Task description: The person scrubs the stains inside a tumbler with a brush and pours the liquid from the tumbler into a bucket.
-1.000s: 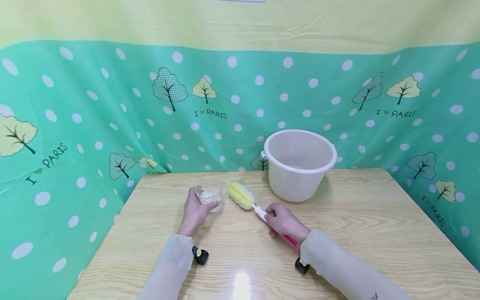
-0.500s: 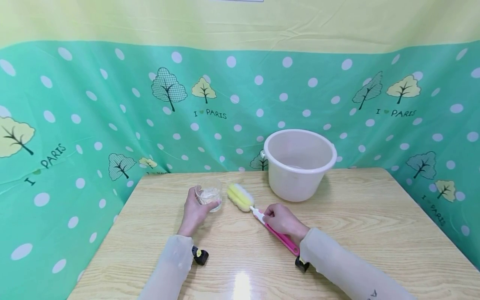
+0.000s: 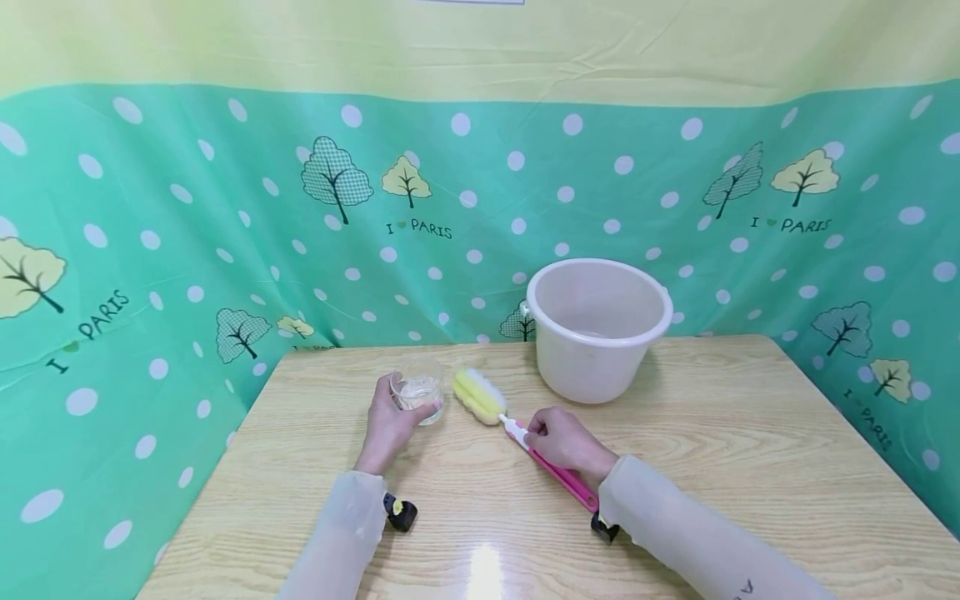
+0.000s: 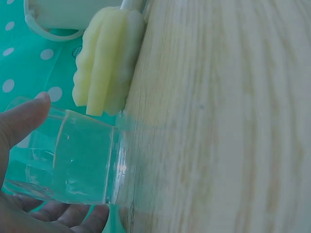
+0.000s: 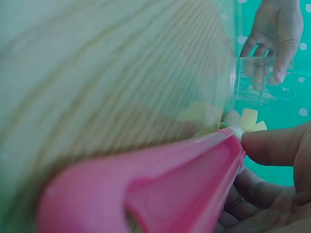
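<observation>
On the left of the head view, my left hand grips a clear glass that stands upright on the table. Its thumb and fingers wrap round opposite sides of the glass in the left wrist view. A bottle brush with a yellow and white sponge head lies on the table just right of the glass, apart from it. My right hand pinches the brush near the white neck of its pink handle. The right wrist view has the thumb against the handle, with the other fingers partly hidden beyond it.
A white bucket stands at the back of the wooden table, right of the brush. Behind the table and along its sides hangs a green polka-dot cloth.
The brush has come down flat onto the table, its head shifting slightly left and towards me, and more of the pink handle shows. The left hand and glass have stayed still.
</observation>
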Action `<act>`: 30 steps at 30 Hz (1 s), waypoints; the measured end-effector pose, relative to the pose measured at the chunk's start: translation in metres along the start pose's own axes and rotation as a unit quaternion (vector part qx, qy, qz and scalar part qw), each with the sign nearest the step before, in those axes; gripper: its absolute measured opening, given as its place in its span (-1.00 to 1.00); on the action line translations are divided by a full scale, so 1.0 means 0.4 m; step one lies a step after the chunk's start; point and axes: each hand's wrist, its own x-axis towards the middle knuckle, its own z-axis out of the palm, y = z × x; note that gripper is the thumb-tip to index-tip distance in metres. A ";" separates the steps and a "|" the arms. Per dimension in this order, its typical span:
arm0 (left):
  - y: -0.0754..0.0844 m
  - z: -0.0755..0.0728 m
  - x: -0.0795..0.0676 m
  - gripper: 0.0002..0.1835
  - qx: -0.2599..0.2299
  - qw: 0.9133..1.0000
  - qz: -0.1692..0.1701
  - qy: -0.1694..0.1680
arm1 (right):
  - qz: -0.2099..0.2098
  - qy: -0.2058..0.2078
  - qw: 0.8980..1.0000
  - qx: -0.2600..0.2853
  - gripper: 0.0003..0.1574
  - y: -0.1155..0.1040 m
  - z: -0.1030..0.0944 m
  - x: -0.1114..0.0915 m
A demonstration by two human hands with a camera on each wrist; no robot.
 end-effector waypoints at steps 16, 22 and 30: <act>0.001 0.001 0.000 0.04 0.002 1.000 -0.003 0.000 | -0.015 0.006 1.000 0.009 -0.87 -0.012 -0.038 -0.012; 0.000 0.001 0.001 0.04 0.005 1.000 -0.005 0.001 | -0.049 0.025 0.996 0.066 -0.83 -0.016 -0.077 -0.009; 0.000 0.001 0.000 0.04 0.003 1.000 -0.004 0.001 | -0.052 0.053 0.995 0.069 -0.80 -0.026 -0.117 -0.012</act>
